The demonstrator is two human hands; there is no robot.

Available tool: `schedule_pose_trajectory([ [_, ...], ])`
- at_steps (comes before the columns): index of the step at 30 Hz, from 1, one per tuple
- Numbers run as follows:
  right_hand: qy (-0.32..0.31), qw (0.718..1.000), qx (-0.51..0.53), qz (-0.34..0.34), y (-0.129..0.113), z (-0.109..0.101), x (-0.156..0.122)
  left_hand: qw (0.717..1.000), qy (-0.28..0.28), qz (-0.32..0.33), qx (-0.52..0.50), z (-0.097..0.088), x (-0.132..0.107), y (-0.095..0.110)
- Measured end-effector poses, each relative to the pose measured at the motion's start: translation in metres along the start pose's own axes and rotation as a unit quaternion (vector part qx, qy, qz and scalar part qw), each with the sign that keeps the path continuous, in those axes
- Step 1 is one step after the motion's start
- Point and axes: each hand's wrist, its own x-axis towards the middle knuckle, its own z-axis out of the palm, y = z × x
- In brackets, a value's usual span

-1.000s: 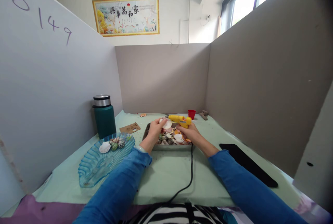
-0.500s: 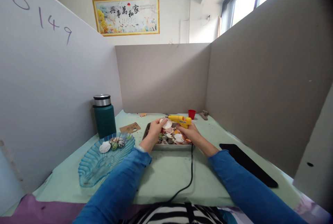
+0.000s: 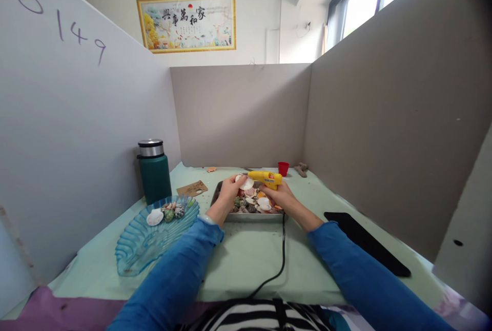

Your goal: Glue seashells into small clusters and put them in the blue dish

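Note:
Between the fingers of my left hand (image 3: 228,192) is a white seashell (image 3: 247,184), held above a metal tray (image 3: 255,217). My right hand (image 3: 282,194) is wrapped round the handle of a yellow glue gun (image 3: 266,177). The gun's nozzle points left and meets or nearly meets the top of the shell; I cannot tell whether they touch. Mixed seashells (image 3: 262,203) fill the tray below both hands. A black cord (image 3: 283,249) hangs from the right hand and runs over the table toward my lap.
At left, a blue shell-shaped glass plate (image 3: 142,249) carries several shells, with a green bottle (image 3: 154,174) behind it. A brown card (image 3: 192,188) lies near the bottle. A red cup (image 3: 283,168) stands at the back; a black flat slab (image 3: 365,241) lies at right. Partitions enclose three sides.
The glue gun has shifted very slightly left along the shell's upper edge. Both hands keep their grips, and everything else stays in place.

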Motion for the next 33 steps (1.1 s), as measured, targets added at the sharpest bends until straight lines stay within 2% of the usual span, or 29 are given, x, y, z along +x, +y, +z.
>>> schedule_pose_trajectory([
  [13, -0.006, 1.0, 0.002, -0.003, 0.0006, 0.0002, 0.0007, 1.0, -0.026, 0.007, -0.003, 0.0005, -0.0005, 0.0012],
  [24, -0.017, 1.0, 0.0, -0.016, 0.0024, 0.0006, 0.0004, 1.0, 0.005, 0.001, 0.009, 0.0014, 0.0003, 0.0014],
  [33, -0.002, 1.0, 0.009, -0.012, 0.0019, 0.0002, 0.0006, 1.0, 0.007, 0.003, 0.01, 0.0023, -0.0008, 0.0026],
])
